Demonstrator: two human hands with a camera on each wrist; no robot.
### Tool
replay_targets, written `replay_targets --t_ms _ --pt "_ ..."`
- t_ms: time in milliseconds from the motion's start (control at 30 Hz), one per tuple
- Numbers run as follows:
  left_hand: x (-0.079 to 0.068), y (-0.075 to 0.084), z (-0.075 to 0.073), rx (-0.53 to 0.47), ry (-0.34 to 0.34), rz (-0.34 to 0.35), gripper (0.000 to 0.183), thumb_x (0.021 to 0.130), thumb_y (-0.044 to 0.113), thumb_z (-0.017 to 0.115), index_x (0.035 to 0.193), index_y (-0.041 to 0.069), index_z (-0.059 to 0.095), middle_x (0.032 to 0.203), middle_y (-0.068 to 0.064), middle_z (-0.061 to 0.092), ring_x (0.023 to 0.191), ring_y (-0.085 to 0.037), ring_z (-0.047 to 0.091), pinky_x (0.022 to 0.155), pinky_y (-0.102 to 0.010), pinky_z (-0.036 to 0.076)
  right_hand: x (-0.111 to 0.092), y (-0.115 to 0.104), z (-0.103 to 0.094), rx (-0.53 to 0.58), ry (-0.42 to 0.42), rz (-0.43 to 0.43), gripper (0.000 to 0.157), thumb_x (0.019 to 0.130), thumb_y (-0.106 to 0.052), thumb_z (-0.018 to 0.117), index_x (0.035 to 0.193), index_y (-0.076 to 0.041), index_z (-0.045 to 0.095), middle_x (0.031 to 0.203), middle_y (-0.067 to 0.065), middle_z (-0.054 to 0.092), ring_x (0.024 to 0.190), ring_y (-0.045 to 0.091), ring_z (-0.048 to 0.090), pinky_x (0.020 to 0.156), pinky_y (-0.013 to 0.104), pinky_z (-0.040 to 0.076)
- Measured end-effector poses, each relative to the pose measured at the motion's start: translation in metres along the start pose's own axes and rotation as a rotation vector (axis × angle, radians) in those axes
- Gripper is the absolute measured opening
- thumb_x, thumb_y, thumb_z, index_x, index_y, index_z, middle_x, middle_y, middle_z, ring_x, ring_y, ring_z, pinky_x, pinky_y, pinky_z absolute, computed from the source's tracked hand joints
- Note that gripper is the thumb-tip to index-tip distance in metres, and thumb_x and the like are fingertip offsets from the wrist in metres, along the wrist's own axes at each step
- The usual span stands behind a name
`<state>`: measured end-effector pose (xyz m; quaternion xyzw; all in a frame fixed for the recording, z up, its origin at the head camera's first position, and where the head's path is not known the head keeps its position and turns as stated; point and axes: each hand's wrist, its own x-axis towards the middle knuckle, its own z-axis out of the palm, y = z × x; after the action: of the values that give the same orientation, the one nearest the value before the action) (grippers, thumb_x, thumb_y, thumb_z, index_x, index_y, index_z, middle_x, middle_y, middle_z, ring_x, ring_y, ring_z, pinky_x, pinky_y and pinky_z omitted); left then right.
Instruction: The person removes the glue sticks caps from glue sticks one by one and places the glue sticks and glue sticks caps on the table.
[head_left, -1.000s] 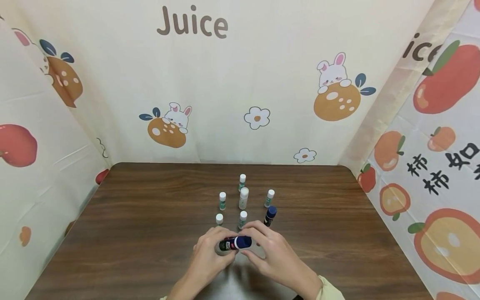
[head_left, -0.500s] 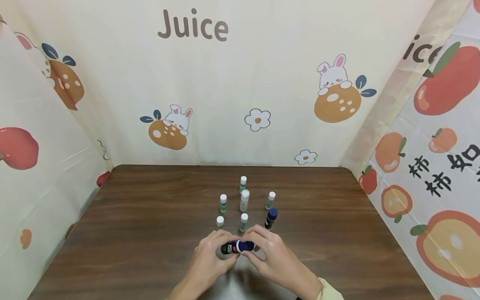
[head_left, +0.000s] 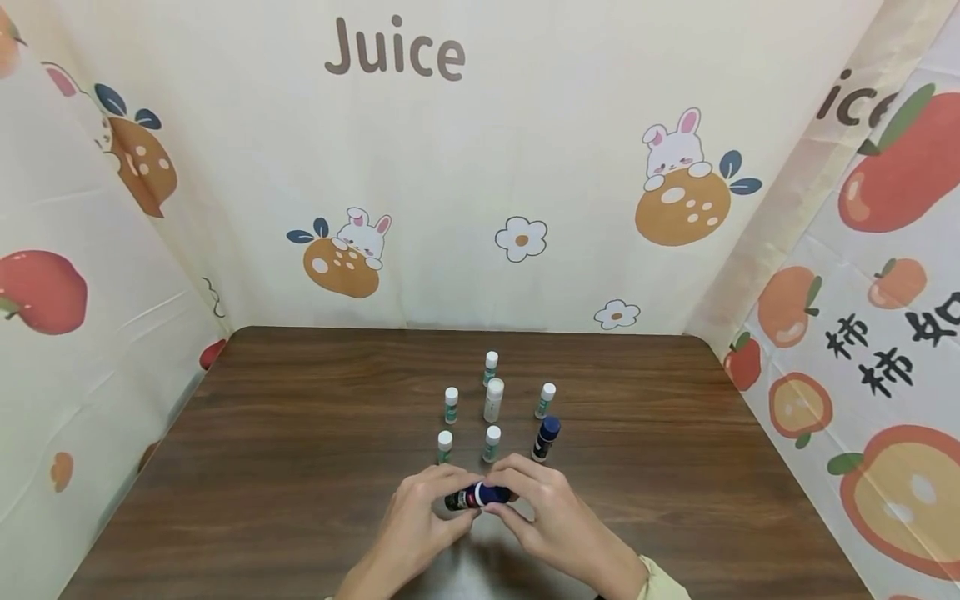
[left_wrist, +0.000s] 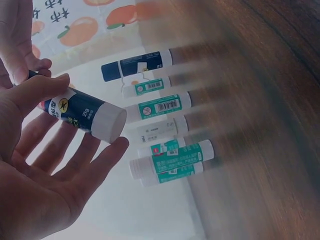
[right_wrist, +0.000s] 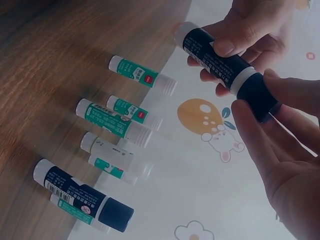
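Observation:
Both hands hold one dark blue glue stick [head_left: 477,496] sideways above the near middle of the brown table [head_left: 285,450]. My left hand [head_left: 431,508] grips its barrel [left_wrist: 82,116] between thumb and fingers, white base end pointing out. My right hand [head_left: 534,508] pinches the blue cap [right_wrist: 257,94] at the other end. The cap sits on the barrel. Just beyond the hands, several small glue sticks stand upright: a dark blue one [head_left: 546,438] and green-and-white ones [head_left: 491,443].
Printed cloth walls with fruit and rabbit pictures [head_left: 517,175] close in the table on the back, left and right. The standing sticks [head_left: 493,400] cluster at the table's middle, right behind the hands. Bare wood [head_left: 712,467] lies to either side.
The hands and the blue glue stick have sunk slightly lower and closer together. The standing sticks have not moved.

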<state>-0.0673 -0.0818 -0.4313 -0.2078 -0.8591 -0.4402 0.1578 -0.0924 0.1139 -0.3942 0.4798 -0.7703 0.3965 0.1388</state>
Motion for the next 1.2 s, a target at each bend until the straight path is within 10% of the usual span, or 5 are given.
replay_targets --t_ms 633,1200 --pt "0.002 -0.010 -0.004 -0.147 0.002 0.060 0.034 0.067 -0.004 0.078 0.096 0.015 0.073 0.092 0.008 0.068 0.077 -0.005 0.062 0.063 -0.024 0.053 0.004 -0.002 -0.015 0.004 0.018 0.008 0.029 0.075 0.007 0.073 0.101 -0.005 0.065 0.103 0.003 0.061 0.088 0.012 0.063 0.075 0.015 0.050" --pt "-0.001 -0.015 -0.008 -0.158 0.033 -0.167 0.035 0.066 0.001 0.082 0.093 0.022 0.072 0.088 0.015 0.066 0.084 -0.009 0.064 0.068 -0.035 0.055 -0.001 -0.001 -0.016 -0.030 0.046 0.003 0.034 0.072 0.007 0.075 0.101 -0.008 0.064 0.103 0.002 0.059 0.085 0.010 0.062 0.074 0.015 0.050"
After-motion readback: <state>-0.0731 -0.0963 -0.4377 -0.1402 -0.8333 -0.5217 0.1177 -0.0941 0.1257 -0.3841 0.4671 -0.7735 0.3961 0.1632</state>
